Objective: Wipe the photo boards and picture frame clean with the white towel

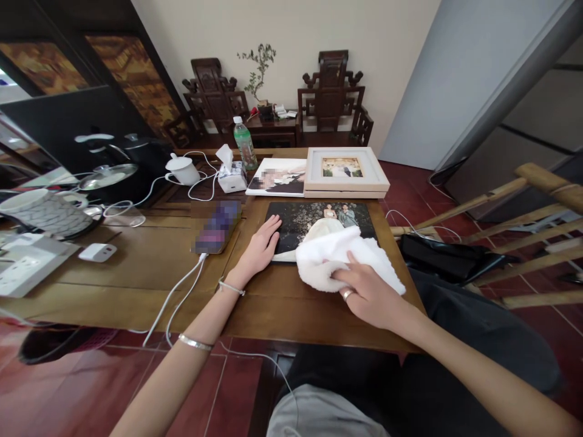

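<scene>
A dark wedding photo panel (294,221) lies flat on the wooden table in front of me. My left hand (260,246) rests with fingers stretched out along the panel's left edge. Bunched in my right hand (367,290) is a white cloth (332,252), its fingers and thumb closed on the fabric. The cloth covers the panel's lower right part and hangs over its near edge onto the table. Part of a pale gown and two standing figures show in the picture above the cloth.
Behind the panel lie a white photo board (280,173) and a wood-framed picture (346,182). A charging phone (221,227), tissue box (232,177), bottle (245,144), lidded cup (182,170) and power strip (27,264) stand leftward. A bamboo chair (514,243) is at the right.
</scene>
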The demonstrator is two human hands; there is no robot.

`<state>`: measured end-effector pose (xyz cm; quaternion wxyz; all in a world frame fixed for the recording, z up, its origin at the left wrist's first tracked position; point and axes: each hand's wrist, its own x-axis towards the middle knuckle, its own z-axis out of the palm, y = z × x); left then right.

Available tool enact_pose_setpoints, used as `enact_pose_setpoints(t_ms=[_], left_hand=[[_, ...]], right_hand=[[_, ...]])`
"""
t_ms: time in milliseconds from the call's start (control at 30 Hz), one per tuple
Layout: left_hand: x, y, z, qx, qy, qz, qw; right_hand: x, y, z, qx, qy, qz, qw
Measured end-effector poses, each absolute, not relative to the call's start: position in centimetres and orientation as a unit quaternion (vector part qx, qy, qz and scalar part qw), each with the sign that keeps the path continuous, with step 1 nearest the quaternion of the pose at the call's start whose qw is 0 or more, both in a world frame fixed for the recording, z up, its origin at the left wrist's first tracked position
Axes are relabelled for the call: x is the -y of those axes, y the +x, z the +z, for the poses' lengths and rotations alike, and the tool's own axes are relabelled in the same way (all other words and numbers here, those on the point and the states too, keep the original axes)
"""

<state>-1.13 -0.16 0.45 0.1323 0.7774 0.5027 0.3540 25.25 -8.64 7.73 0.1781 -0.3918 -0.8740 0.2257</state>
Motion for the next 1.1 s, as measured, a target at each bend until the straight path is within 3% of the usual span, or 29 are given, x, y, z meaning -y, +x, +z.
enact_pose_setpoints(t_ms=[600, 767, 1100], left_hand=[[-0.1, -1.5, 0.1, -0.494, 0.784, 0.353, 0.128], [-0.1, -1.4, 0.1, -0.498, 0.783, 0.353, 0.124], [0.0, -1.3, 0.1, -0.503, 0.778, 0.355, 0.124]], right_hand=[[-9.4, 20.4, 7.9, 0.832, -0.457, 0.195, 0.246], [-6.7, 19.9, 7.4, 0.834, -0.456, 0.186, 0.249], [7.5, 21.6, 7.1, 0.88, -0.382, 0.21, 0.187]])
